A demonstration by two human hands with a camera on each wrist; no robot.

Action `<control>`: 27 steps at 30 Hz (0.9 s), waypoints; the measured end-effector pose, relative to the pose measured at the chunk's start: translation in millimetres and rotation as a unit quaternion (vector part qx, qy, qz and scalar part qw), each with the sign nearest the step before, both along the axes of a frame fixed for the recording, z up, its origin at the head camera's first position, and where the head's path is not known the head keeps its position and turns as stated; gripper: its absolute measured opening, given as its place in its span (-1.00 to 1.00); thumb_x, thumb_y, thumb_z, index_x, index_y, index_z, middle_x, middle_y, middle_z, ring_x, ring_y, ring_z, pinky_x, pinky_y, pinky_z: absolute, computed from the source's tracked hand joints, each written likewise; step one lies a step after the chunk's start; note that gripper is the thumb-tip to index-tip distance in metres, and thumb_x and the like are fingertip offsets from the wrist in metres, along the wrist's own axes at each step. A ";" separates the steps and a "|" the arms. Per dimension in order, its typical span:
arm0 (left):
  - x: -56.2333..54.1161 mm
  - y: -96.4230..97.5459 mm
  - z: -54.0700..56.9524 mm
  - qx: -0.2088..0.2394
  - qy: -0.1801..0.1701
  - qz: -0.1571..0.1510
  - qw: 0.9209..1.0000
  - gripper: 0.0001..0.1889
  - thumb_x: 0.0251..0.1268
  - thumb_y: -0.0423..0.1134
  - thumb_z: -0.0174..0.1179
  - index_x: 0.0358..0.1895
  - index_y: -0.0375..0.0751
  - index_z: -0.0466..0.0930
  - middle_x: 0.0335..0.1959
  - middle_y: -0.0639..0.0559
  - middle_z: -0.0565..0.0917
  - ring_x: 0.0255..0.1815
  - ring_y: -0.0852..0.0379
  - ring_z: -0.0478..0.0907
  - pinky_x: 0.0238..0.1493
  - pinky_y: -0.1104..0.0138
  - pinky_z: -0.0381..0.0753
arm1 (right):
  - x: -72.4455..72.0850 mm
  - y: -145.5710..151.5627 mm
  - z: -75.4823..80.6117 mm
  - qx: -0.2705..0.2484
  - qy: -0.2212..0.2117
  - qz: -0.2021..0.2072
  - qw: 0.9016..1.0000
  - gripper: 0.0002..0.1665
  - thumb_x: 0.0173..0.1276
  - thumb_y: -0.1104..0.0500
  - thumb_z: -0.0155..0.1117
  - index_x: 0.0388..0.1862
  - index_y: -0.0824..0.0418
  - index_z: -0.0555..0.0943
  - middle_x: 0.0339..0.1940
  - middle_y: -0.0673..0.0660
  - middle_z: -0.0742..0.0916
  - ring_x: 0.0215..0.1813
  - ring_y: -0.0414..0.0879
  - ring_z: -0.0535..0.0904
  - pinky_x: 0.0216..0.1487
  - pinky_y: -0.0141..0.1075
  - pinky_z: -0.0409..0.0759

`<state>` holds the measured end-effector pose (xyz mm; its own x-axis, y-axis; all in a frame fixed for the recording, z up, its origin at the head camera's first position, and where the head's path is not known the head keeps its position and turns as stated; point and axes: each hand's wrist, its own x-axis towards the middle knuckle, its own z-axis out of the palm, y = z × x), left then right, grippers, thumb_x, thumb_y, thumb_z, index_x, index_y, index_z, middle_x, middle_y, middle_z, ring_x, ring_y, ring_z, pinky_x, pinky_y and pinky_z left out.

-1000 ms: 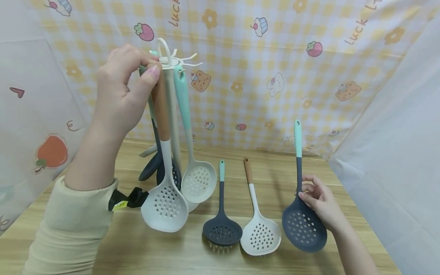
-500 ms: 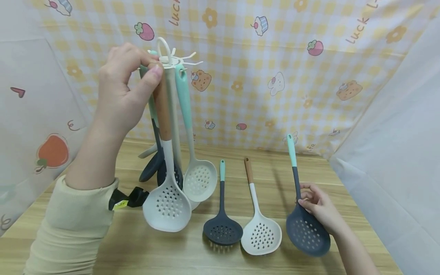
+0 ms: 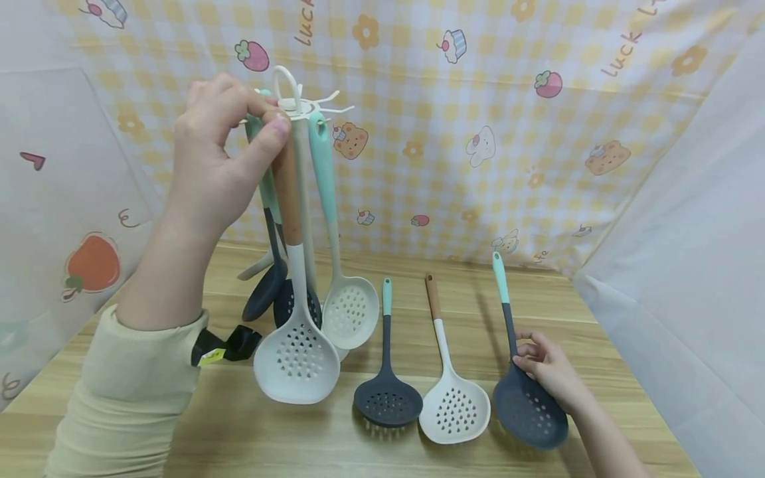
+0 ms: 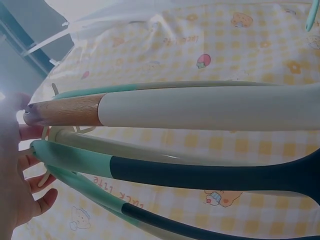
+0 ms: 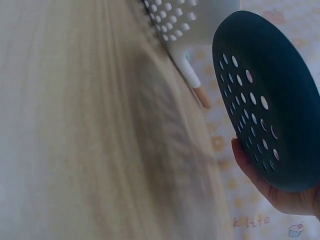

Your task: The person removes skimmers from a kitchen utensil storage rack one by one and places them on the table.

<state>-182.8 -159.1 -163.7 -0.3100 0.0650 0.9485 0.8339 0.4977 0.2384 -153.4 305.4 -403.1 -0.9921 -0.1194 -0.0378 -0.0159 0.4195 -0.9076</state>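
My left hand [image 3: 218, 149] pinches the upper end of the wooden handle of a white skimmer [image 3: 297, 364] at the hooks of a cream utensil rack [image 3: 305, 107]. Its perforated head hangs in front of the rack's pole. In the left wrist view, the wooden handle [image 4: 75, 111] is at the fingers, with dark utensils with mint handles hanging beside it. My right hand [image 3: 552, 375] grips the neck of a dark skimmer [image 3: 528, 408] with a mint handle, its head tilted low over the table. The right wrist view shows the dark skimmer's perforated head [image 5: 265, 105] in front of the hand.
A dark skimmer [image 3: 388, 401] and a white skimmer [image 3: 455, 408] with a wooden handle lie side by side on the wooden table [image 3: 269, 445]. A pale skimmer [image 3: 349, 312] and a dark ladle [image 3: 265, 292] hang from the rack. Checked cloth [image 3: 412, 186] stands behind.
My right hand has lowered, and the dark skimmer's handle has dropped and leaned left. The hanging utensils have shifted slightly, the white skimmer moving right with my left hand still at its handle.
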 end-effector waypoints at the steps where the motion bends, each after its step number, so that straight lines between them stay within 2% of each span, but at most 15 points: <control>1: -0.1 -0.2 -0.2 -0.002 0.000 0.002 1.000 -0.70 0.19 -0.17 0.10 -0.44 -0.42 0.55 -0.28 0.54 0.44 -0.14 0.34 0.27 -0.13 0.35 0.16 | -0.5 0.1 -1.8 0.001 -0.003 -0.003 1.000 -0.44 0.28 0.46 0.12 0.26 0.48 0.27 -0.31 0.26 0.63 -0.38 -0.13 0.55 -0.43 -0.32 0.54; 14: -0.1 1.4 0.1 0.004 0.000 0.013 1.000 -0.69 0.17 -0.16 0.12 -0.45 -0.42 0.58 -0.30 0.57 0.43 -0.17 0.36 0.25 -0.20 0.38 0.14 | -5.2 3.2 -18.4 0.022 -0.028 -0.020 0.999 -0.45 0.27 0.45 0.13 0.24 0.52 0.30 -0.33 0.21 0.65 -0.36 -0.14 0.52 -0.42 -0.37 0.48; 22: 0.7 1.1 0.5 -0.002 -0.001 0.028 1.000 -0.70 0.15 -0.15 0.16 -0.40 -0.40 0.62 -0.35 0.53 0.38 -0.18 0.38 0.18 -0.22 0.39 0.11 | -9.0 3.0 -23.6 0.015 -0.020 -0.004 1.000 -0.47 0.25 0.41 0.21 0.19 0.53 0.34 -0.39 0.18 0.65 -0.50 -0.23 0.44 -0.52 -0.42 0.41; 27: -0.1 -0.1 0.0 -0.019 0.003 0.035 0.999 -0.71 0.18 -0.16 0.16 -0.38 -0.40 0.62 -0.32 0.52 0.36 -0.15 0.41 0.15 -0.22 0.39 0.12 | -11.0 1.6 -25.2 0.053 -0.012 -0.007 0.998 -0.49 0.26 0.33 0.26 0.16 0.48 0.38 -0.41 0.16 0.64 -0.48 -0.17 0.46 -0.49 -0.38 0.42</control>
<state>-182.9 -159.2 -163.7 -0.3102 0.0783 0.9475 0.7975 0.5639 0.2145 -164.4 306.9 -428.4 -0.9923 -0.0996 -0.0740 0.0124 0.5140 -0.8577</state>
